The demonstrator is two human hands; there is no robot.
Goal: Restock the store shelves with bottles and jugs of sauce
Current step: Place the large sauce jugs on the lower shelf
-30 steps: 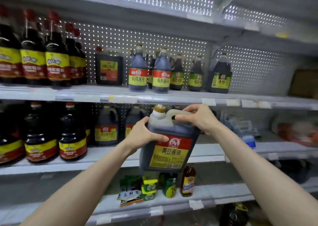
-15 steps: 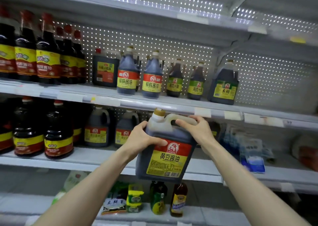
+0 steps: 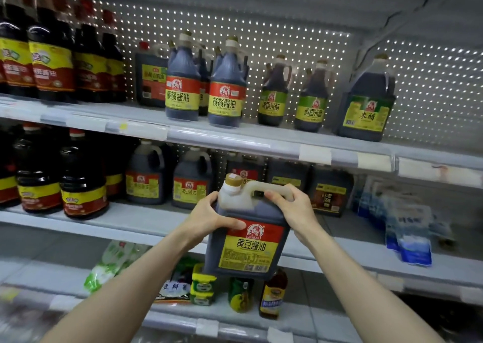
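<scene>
I hold a large dark soy sauce jug (image 3: 248, 248) with a red and yellow label and a gold cap in front of the middle shelf (image 3: 136, 220). My left hand (image 3: 209, 217) grips its upper left shoulder, thumb across the front. My right hand (image 3: 292, 206) is curled round the white handle on top. The jug hangs in the air, tilted slightly, not resting on any shelf. Behind it on the middle shelf stand similar jugs (image 3: 192, 183).
The upper shelf (image 3: 235, 139) carries soy sauce bottles (image 3: 183, 81), vinegar bottles (image 3: 274, 94) and a vinegar jug (image 3: 366, 102). Dark red-capped bottles (image 3: 81, 178) fill the left. Blue packets (image 3: 413, 235) lie at the right. Small bottles and packets (image 3: 271, 295) sit on the lower shelf.
The jug has risen and moved closer to the middle shelf, and the view has drawn nearer to the shelves. Both hands keep the same grip.
</scene>
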